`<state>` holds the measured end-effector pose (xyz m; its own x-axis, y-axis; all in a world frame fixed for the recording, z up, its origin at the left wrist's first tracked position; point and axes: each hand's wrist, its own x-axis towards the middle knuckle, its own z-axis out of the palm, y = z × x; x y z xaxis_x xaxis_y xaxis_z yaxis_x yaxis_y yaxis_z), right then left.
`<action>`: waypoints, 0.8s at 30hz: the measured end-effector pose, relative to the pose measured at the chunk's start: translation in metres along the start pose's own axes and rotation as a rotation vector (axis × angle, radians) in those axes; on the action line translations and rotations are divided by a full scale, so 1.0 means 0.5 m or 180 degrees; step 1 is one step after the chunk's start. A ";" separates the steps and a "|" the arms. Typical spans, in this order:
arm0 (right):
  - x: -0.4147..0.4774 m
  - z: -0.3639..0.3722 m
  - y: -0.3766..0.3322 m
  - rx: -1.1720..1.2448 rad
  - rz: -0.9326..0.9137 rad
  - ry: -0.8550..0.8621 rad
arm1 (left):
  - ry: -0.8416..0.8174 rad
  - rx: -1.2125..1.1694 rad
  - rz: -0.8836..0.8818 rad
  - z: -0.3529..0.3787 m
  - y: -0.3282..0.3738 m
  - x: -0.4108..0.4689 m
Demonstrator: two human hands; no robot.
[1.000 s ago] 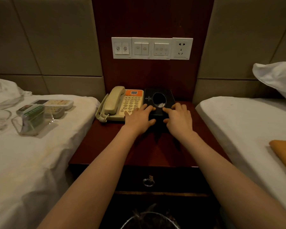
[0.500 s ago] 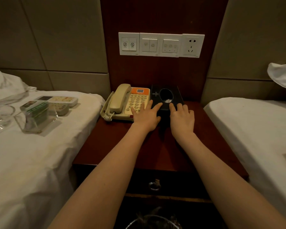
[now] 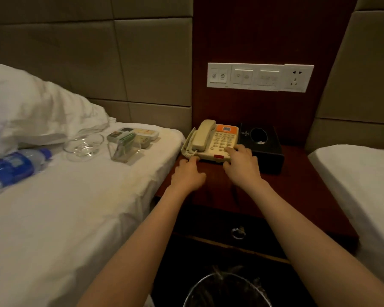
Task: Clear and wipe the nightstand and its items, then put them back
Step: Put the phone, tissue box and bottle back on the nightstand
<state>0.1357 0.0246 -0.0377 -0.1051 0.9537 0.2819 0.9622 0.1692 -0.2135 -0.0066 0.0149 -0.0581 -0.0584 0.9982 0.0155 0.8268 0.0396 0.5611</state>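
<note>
Flanking the beige plastic telephone (image 3: 211, 140) on the dark-red wooden bench (image 3: 297, 196): left hand (image 3: 187, 176) flat, right hand (image 3: 242, 167) grip unclear; lifting or settling fits

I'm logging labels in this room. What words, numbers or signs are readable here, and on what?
Nothing reads clearly enough to quote.
Beige corded telephone: orange label and keypad digits, blurred.
Black tissue box: small pale logo, too small.
White wall switch panel: symbols only, blurred.
Clear plastic water bottle: blue label print blurred.
White remote controls: markings too small.
</note>
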 end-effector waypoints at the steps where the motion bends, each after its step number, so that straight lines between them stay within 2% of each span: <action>1: -0.007 0.000 -0.020 0.0082 -0.0098 -0.0062 | 0.0073 -0.0022 -0.0091 -0.008 -0.018 -0.016; 9: -0.061 -0.001 -0.154 0.0712 -0.1048 -0.0398 | 0.0812 0.0029 -0.0659 -0.134 -0.121 -0.150; 24: -0.124 0.036 -0.449 0.1932 -0.1488 -0.0978 | 0.1399 0.0552 -0.1691 -0.359 -0.312 -0.322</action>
<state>-0.0785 -0.0679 -0.0240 -0.6098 0.7622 0.2172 0.5082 0.5864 -0.6308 -0.2266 -0.1601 0.0006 -0.6684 0.7325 0.1292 0.6989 0.5590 0.4462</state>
